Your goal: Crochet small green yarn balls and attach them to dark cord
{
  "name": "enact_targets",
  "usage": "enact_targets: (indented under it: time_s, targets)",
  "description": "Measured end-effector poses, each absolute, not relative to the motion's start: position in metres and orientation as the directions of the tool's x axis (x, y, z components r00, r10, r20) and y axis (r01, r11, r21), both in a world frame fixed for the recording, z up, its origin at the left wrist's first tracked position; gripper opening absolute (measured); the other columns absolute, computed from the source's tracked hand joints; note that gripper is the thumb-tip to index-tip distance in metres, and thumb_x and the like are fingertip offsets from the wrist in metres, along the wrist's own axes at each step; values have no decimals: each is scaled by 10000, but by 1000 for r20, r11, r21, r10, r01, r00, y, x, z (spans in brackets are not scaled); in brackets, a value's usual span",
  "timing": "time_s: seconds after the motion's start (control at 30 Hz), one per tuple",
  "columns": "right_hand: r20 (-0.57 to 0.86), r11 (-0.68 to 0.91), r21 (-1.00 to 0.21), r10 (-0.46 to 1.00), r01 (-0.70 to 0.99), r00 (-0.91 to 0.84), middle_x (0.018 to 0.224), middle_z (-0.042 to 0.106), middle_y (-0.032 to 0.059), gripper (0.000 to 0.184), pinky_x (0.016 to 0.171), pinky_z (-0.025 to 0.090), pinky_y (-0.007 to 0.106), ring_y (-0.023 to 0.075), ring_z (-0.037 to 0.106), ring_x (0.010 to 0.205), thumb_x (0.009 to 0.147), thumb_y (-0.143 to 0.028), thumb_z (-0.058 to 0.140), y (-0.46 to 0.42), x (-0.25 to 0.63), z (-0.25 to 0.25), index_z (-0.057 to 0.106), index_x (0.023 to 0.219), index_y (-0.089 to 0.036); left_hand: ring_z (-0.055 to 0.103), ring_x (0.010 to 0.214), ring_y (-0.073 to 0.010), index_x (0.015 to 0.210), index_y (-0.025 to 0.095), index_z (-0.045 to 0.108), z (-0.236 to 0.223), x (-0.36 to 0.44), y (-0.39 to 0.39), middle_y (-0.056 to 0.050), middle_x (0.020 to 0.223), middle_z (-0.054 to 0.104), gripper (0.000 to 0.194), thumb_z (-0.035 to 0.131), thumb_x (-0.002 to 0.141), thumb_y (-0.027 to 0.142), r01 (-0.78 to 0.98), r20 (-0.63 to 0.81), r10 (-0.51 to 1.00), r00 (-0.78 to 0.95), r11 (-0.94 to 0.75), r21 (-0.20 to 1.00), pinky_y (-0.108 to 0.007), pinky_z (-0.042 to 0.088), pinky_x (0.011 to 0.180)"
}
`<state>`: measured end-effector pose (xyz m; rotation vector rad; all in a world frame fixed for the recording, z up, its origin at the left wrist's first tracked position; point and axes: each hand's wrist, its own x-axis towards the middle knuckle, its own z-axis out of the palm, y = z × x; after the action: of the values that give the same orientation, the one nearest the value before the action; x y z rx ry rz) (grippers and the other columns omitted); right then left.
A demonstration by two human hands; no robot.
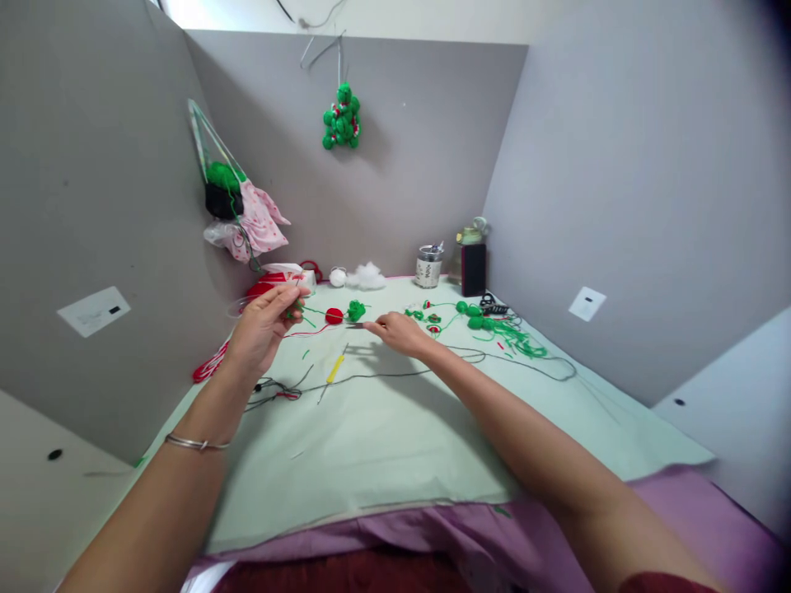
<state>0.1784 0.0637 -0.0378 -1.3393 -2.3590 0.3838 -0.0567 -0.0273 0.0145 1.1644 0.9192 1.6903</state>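
My left hand (267, 317) is raised over the left side of the table, its thumb and fingers pinched on a small piece of green yarn work (295, 311). A green strand runs from it to the right. My right hand (399, 331) is closed around a small tool with a thin, pointed metal blade (356, 325); its handle is hidden in my fingers. The blade points left, towards my left hand. Just beyond the blade are a red yarn ball (334, 316) and a green crocheted piece (356, 310). A yellow-handled crochet hook (335, 369) lies nearer to me.
Green balls with loose yarn (479, 321), black-handled scissors (493, 305) and small red-green pieces (434, 319) lie at right. Behind stand a pen tin (428, 268), a dark phone (474, 270) and white stuffing (367, 277). A dark cable (383, 376) crosses the table. Grey partitions enclose it.
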Motion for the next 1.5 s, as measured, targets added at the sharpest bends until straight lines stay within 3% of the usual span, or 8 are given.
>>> enact_targets:
  time_s: [0.23,0.53,0.8,0.93,1.0,1.17,1.33,1.5]
  targets:
    - [344,478,-4,825,878,-447,1088,637,159,337,814,395,328,262,580,1011,978,-412,519,59,154,-33,676,1098,-140,512,651,-66,834,150,766,13,-56,-29,-10,758,595,159,763,770,296,-240,316,935,-163,-348,906,-163,450,608]
    - [387,536,-3,779,844,-493,1027,656,119,328,759,382,308,227,601,914,1012,-386,453,59,135,-35,674,1026,-144,530,646,-49,857,136,752,15,-52,-35,3,745,603,195,783,757,301,-307,268,955,-127,-294,905,-130,449,599]
    - [319,524,-271,840,807,-439,1188,635,174,375,935,425,388,269,585,1112,1004,-408,467,46,175,-29,669,1165,-137,529,622,-40,841,140,748,13,-43,-36,8,737,622,218,816,721,308,-413,198,977,-81,-214,885,-124,447,577]
    - [257,493,-831,751,258,-608,1327,612,116,460,950,479,352,203,593,1156,1002,-473,435,19,194,-22,561,1369,-225,522,640,-48,864,138,750,-7,-17,-32,-3,774,627,250,799,745,352,-345,144,988,62,-114,932,-148,454,618]
    - [275,354,-935,742,10,-611,1270,656,74,447,918,501,322,177,625,1088,954,-497,522,8,194,-23,612,1319,-254,515,640,-56,866,141,750,-20,0,-29,-1,762,613,271,803,737,373,-304,92,985,143,-44,952,-162,445,617]
    - [317,272,-948,849,-164,-422,829,718,27,313,789,512,280,135,635,783,818,-474,695,10,188,-32,765,872,-173,506,675,-76,955,181,745,-42,21,-24,-6,817,617,277,770,773,388,-281,8,960,280,74,957,-200,432,655]
    - [235,128,-922,935,-365,-267,897,745,49,305,708,523,218,135,674,844,737,-469,782,28,207,-25,716,819,-182,475,676,-86,991,157,758,-58,14,-27,-38,872,642,318,783,754,368,-132,-77,891,447,150,980,-230,387,656]
    - [157,47,-845,974,-532,-164,797,726,10,177,576,520,137,90,684,734,797,-325,771,45,230,-17,678,807,-175,399,582,-76,903,139,760,-70,11,-32,-39,804,644,352,774,729,444,-24,-140,905,403,164,986,-247,281,549]
